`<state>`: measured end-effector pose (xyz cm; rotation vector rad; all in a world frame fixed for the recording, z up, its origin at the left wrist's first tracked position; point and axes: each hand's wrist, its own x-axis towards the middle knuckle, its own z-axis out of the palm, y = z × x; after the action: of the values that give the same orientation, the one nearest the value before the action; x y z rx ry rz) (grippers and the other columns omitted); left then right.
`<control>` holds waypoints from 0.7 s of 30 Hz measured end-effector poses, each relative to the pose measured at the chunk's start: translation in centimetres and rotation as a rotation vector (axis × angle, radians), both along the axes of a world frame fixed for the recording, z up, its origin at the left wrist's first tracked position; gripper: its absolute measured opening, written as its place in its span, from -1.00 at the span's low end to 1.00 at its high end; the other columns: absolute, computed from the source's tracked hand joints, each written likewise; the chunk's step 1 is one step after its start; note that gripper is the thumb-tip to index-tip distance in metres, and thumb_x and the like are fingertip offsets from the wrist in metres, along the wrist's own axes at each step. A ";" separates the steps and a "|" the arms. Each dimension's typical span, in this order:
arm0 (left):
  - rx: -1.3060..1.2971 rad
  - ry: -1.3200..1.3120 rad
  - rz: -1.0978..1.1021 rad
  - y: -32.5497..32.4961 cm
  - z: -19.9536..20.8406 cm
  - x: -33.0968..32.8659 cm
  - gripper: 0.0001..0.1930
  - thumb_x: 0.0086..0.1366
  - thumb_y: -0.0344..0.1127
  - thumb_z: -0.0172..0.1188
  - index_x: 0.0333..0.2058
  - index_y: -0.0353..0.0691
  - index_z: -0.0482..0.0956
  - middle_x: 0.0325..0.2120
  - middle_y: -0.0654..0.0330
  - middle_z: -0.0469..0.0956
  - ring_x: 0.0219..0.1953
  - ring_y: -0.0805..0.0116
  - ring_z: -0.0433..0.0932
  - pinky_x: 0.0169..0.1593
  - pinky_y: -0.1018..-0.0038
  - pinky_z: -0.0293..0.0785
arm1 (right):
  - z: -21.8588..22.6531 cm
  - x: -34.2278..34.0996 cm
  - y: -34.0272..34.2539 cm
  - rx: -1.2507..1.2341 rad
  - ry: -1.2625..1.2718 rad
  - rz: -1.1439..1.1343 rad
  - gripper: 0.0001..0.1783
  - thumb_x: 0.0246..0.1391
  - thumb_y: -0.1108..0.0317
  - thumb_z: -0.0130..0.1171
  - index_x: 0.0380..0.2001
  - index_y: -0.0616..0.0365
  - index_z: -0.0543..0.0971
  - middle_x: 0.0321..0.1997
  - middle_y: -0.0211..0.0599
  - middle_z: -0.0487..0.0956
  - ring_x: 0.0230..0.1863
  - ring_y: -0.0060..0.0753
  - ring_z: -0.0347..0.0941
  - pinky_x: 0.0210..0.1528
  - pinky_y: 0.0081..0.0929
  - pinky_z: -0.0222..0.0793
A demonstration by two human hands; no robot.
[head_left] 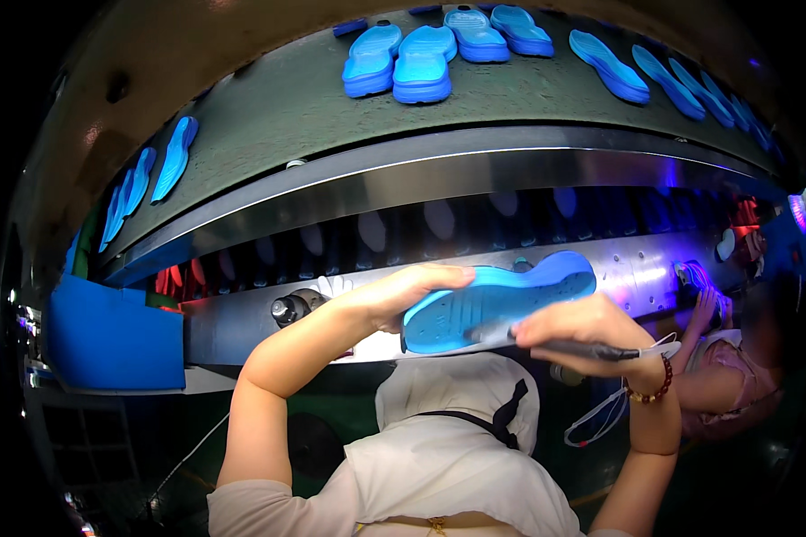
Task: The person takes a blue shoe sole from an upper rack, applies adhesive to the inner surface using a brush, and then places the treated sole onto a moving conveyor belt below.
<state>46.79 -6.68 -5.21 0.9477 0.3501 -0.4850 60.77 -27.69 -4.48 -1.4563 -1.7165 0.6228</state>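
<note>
A bright blue shoe sole [546, 281] is held up in front of my apron, its inner face turned toward me. My left hand [418, 288] grips its left end, thumb along the top edge. In my right hand [587, 329] is a dark-handled brush [591, 349]. The brush tip, smeared by motion, lies against or just over the lower part of the sole; contact is hard to tell. A bracelet of dark red beads [655, 380] circles my right wrist.
Beyond a steel rail [439, 166], a green conveyor belt [278, 116] carries several blue soles [425, 63]. Dark shoe shapes [372, 231] line a lower level. A black-capped bottle [288, 310] stands on the metal ledge [233, 324]. At right, another person's hand [706, 309] works nearby. A blue panel [112, 331] is at left.
</note>
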 end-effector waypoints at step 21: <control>-0.308 0.015 0.328 -1.3 -5.0 -0.8 -0.43 0.16 -0.02 0.01 0.11 -0.14 0.20 0.01 -0.06 0.29 -0.03 -0.05 0.37 -0.07 -0.13 0.31 | -5.5 -0.6 0.5 -0.048 0.691 -0.338 -0.80 -0.07 0.50 0.13 -0.30 0.28 0.57 -0.54 -0.30 0.55 -0.57 -0.60 0.46 -0.51 -0.72 0.36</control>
<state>45.97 -7.98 -10.17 0.5728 0.4224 -0.2358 60.15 -27.23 -9.99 -1.3099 -0.9063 0.8552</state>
